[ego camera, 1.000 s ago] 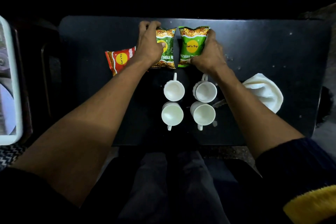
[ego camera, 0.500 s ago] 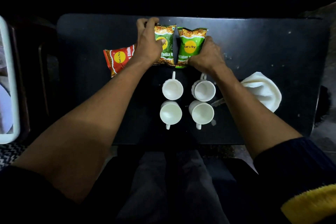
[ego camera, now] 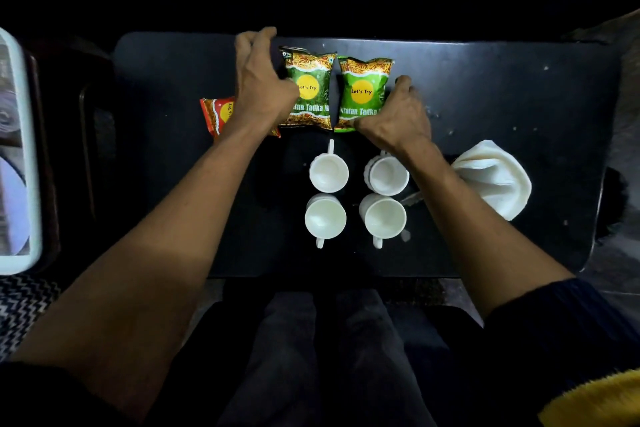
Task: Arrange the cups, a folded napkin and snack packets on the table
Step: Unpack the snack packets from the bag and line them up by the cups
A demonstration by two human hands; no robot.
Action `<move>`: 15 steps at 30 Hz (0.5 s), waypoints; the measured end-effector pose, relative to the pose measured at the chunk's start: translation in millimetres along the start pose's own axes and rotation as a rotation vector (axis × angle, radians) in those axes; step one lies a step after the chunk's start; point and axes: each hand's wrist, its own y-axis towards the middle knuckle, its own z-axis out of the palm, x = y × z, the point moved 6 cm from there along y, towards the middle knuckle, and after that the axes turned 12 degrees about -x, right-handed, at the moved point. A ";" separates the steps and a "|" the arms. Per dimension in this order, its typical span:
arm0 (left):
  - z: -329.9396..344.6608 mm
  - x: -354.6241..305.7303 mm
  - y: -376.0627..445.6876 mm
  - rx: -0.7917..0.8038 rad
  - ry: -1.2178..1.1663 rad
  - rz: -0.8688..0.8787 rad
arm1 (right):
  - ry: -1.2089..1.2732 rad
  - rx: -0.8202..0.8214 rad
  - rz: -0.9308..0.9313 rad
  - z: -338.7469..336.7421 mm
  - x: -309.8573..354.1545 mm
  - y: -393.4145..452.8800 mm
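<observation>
Two green snack packets lie side by side on the far half of the dark table (ego camera: 519, 87). My left hand (ego camera: 259, 80) hovers at the left green packet's (ego camera: 310, 90) left edge, fingers spread, thumb just touching it. My right hand (ego camera: 398, 114) grips the right green packet (ego camera: 362, 90) by its lower right side. A red snack packet (ego camera: 216, 113) lies partly hidden under my left wrist. Several white cups stand in a square block, the nearest two (ego camera: 325, 217) (ego camera: 382, 217) with handles towards me. A loosely bunched white napkin (ego camera: 495, 177) lies to the right.
A white-rimmed tray or container (ego camera: 17, 149) sits off the table at the far left. Zigzag-patterned fabric (ego camera: 20, 305) shows at the lower left. My legs (ego camera: 329, 357) are under the table's near edge. Beyond the table everything is dark.
My left hand has slid left off the left green packet and opened, uncovering most of its front. My right hand stays on the right packet; both packets sit slightly straighter.
</observation>
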 end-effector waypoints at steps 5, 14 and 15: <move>-21.7 42.3 -10.2 0.167 0.402 -0.090 | -0.034 -0.227 -0.096 -9.3 11.5 -15.9; -48.4 86.7 -30.4 0.042 0.481 -0.074 | 0.079 -0.384 -0.229 -16.2 43.2 -47.4; -52.5 85.6 -30.8 0.000 0.399 -0.120 | 0.118 -0.383 -0.250 -17.0 47.3 -49.8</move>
